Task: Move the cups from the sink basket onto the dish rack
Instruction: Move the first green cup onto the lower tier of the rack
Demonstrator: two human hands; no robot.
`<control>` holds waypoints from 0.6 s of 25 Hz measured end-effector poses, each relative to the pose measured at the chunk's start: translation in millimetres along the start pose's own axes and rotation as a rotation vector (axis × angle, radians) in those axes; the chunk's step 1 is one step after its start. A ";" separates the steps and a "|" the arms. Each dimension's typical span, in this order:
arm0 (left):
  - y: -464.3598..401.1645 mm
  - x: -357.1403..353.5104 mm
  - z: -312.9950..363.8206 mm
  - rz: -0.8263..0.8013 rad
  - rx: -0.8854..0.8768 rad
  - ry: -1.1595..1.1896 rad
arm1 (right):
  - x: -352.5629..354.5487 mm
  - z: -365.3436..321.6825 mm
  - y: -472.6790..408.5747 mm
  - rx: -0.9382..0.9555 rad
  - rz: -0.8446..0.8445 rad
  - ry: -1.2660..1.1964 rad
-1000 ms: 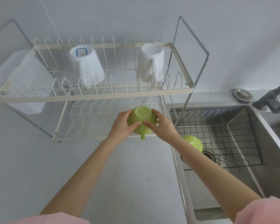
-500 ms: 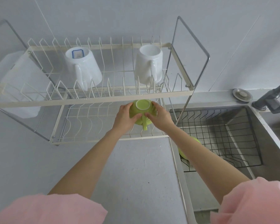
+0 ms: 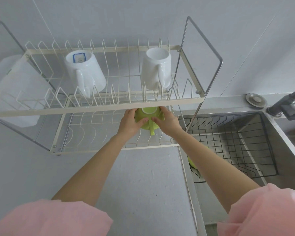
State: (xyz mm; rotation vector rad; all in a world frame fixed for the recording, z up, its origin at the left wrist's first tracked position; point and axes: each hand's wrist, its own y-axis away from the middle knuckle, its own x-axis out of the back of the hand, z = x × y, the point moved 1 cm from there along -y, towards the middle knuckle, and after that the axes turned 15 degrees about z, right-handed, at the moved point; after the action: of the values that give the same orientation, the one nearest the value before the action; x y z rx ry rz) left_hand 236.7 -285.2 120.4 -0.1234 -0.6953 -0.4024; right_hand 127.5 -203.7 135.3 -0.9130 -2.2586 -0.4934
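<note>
Both hands, left (image 3: 129, 122) and right (image 3: 167, 124), clamp the upside-down green cup (image 3: 149, 116) on the rack's (image 3: 95, 109) lower tier, handle facing me.

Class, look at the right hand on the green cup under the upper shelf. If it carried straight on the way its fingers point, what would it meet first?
Probably the left hand: the right hand points leftward across the green cup, thumbs nearly touching. Depth is unclear.

Grey speckled worktop (image 3: 143, 184); dark tap (image 3: 286, 106) and round metal cap (image 3: 255, 100) on the sink ledge; white wall (image 3: 143, 17) behind.
</note>
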 end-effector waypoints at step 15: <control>37.0 20.4 4.1 0.004 -0.334 -0.399 | 15.1 8.4 43.7 0.186 -0.025 0.127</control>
State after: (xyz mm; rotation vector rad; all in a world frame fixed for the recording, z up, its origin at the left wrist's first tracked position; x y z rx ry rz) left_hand 263.2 -256.7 137.5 -0.5315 -1.0157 -0.4938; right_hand 147.1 -161.9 143.9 -0.7394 -2.1612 -0.3357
